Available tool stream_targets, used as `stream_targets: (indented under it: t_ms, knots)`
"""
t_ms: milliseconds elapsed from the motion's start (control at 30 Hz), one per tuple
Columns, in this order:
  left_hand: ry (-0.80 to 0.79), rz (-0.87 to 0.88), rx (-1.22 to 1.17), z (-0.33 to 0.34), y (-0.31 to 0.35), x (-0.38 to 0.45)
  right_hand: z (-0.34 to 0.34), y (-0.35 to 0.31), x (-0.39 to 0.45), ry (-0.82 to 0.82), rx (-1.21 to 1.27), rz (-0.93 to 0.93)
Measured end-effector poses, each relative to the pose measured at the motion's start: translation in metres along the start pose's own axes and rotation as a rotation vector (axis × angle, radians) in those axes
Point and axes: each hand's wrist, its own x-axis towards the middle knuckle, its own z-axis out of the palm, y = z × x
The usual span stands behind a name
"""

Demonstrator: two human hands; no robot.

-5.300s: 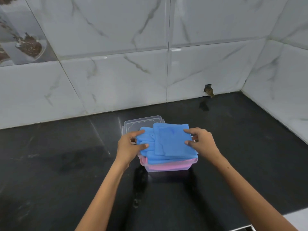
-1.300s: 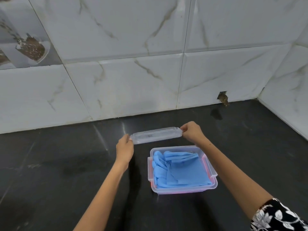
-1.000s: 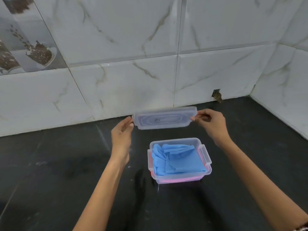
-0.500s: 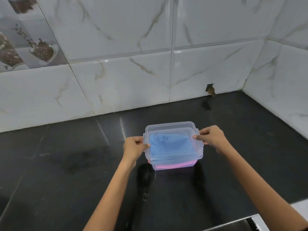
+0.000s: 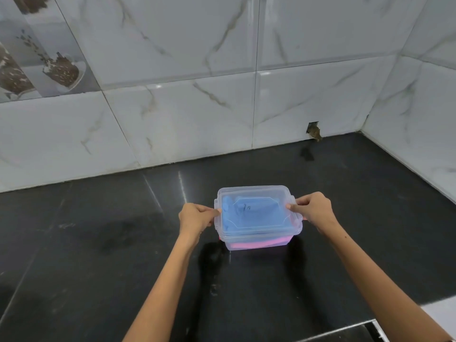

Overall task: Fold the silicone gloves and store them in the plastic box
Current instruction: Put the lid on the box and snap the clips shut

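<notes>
The clear rectangular plastic box (image 5: 259, 239) sits on the glossy black stone surface (image 5: 98, 255), a little right of centre, with its translucent plastic lid (image 5: 257, 213) lying on top. Through the lid the folded blue silicone gloves (image 5: 251, 214) show as a flat blue mass filling the box; a pink band glows along the lower front wall — possibly the box's base, though the plastic blurs it. The left hand (image 5: 196, 219) holds the lid's left edge, its grip pinching the rim between thumb and curled fingers. The right hand (image 5: 312, 209) does the same at the right edge, thumb on top of the lid, fingers curled down by the side latch. Behind the box a broad strip of bare black surface runs to the white marble-patterned wall tiles (image 5: 197, 119); the tiled side wall stands well apart to the right. The surface's near edge shows at the lower right corner.
</notes>
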Motion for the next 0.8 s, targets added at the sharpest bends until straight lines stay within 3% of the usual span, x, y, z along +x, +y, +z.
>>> stream_targets:
  t_ms: [267,467,700,800]
  knots:
    - [-0.018,-0.009,-0.082,0.0,-0.014,0.002,0.001,0.002,0.0,-0.002,-0.01,-0.01]
    - [-0.064,-0.111,-0.259,0.002,-0.022,0.006,0.004,0.006,-0.003,-0.001,0.017,-0.045]
    - [-0.047,-0.195,-0.355,0.01,-0.032,0.009,0.007,0.014,-0.008,0.041,0.157,-0.036]
    - [-0.112,-0.236,-0.36,0.011,-0.036,0.006,0.013,0.023,-0.011,0.016,0.336,-0.011]
